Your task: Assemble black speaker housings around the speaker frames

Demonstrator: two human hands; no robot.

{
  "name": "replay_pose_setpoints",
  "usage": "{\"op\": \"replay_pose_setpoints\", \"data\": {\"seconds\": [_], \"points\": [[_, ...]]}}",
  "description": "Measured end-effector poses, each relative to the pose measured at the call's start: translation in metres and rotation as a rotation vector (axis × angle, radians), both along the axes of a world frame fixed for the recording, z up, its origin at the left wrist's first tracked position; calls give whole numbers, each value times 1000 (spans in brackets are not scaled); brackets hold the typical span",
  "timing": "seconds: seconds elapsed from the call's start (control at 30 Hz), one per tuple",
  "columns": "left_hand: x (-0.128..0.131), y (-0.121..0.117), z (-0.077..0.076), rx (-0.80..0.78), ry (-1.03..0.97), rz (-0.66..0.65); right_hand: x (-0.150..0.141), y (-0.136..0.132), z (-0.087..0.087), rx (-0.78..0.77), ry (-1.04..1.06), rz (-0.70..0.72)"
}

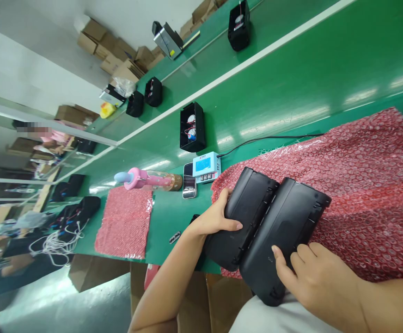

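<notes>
Two black plastic housing shells lie side by side at the near edge of a red bubble-wrap sheet (pixel 368 185). My left hand (pixel 215 217) wraps round the edge of the left shell (pixel 246 208), thumb on its top face. My right hand (pixel 312 273) grips the lower end of the right shell (pixel 284 231), thumb and curled fingers pressed on it. The two shells touch along their long ribbed edges.
A green conveyor belt (pixel 291 78) carries several open black housings (pixel 192 127) away from me. A blue-screened meter (pixel 205 167) with a black cable, a phone (pixel 189 181), a pink tape dispenser (pixel 146 179) and a second bubble-wrap sheet (pixel 125 222) lie to the left. Cardboard boxes stand below and far back.
</notes>
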State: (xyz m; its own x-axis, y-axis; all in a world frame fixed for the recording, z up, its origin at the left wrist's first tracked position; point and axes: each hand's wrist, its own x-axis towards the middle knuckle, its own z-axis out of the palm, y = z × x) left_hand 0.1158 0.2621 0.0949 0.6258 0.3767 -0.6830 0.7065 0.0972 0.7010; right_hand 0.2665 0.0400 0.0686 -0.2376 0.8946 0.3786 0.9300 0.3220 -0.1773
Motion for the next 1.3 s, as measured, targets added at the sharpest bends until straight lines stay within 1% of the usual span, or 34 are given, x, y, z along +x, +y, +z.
{"op": "replay_pose_setpoints", "data": {"seconds": [0.13, 0.33, 0.5, 0.6, 0.7, 0.73, 0.8, 0.87, 1.0, 1.1, 1.3], "points": [[-2, 2, -2, -32, 8, 21, 0, 1, 1, -3, -2, -3], [-3, 0, -5, -72, 36, 111, 2, 3, 2, -35, 18, 25], [-3, -1, -5, -101, 15, 134, 4, 7, 4, -51, 47, 30], [0, -2, -4, -88, 1, 138, 3, 7, 8, -12, 81, -36], [1, -3, -3, -77, -7, 145, 2, 7, 13, 13, 52, -182], [1, -3, -3, -74, -9, 147, 3, 7, 15, 10, 31, -209], [1, -3, -3, -78, -10, 151, 5, 7, 17, 3, -1, -187], [0, -3, -4, -79, -5, 154, 8, 8, 16, 1, -16, -116], [-1, -3, -4, -88, 1, 156, 14, 11, 11, -11, -3, -47], [-1, -3, -4, -92, -6, 167, 15, 13, 7, 7, 8, -37], [0, -2, -3, -103, 18, 176, 14, 13, 4, 37, -8, -65]]}}
